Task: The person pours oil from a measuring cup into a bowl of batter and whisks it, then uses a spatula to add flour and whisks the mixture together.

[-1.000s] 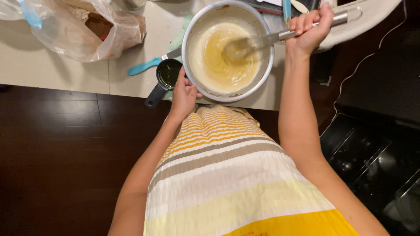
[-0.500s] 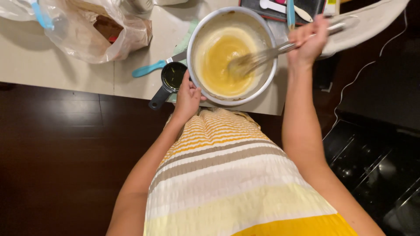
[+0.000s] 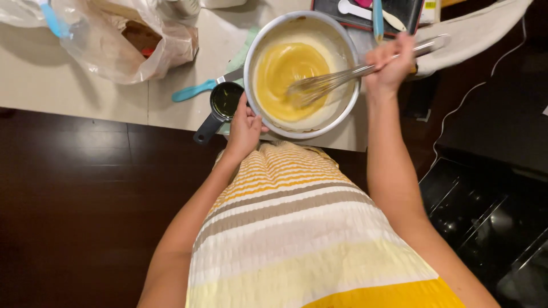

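Note:
A round metal mixing bowl (image 3: 342, 114) stands on the light counter, filled with yellow batter (image 3: 285, 74). My left hand (image 3: 244, 126) grips the bowl's near-left rim. My right hand (image 3: 391, 64) is closed around the handle of a metal whisk (image 3: 319, 85), whose wires sit in the batter right of centre. A dark measuring cup (image 3: 224, 102) with a dark handle sits just left of the bowl, touching my left hand's fingers.
A clear plastic bag (image 3: 123, 40) with a brown packet inside lies at the left of the counter (image 3: 68, 85). A teal-handled utensil (image 3: 194, 90) lies by the cup. A dark tray (image 3: 394, 12) with spoons and a white cloth (image 3: 479, 31) lie behind the bowl. Dark floor lies below.
The whisk head has swept from the bowl's middle toward its right side, and my right hand has shifted a little. My left hand stays on the rim.

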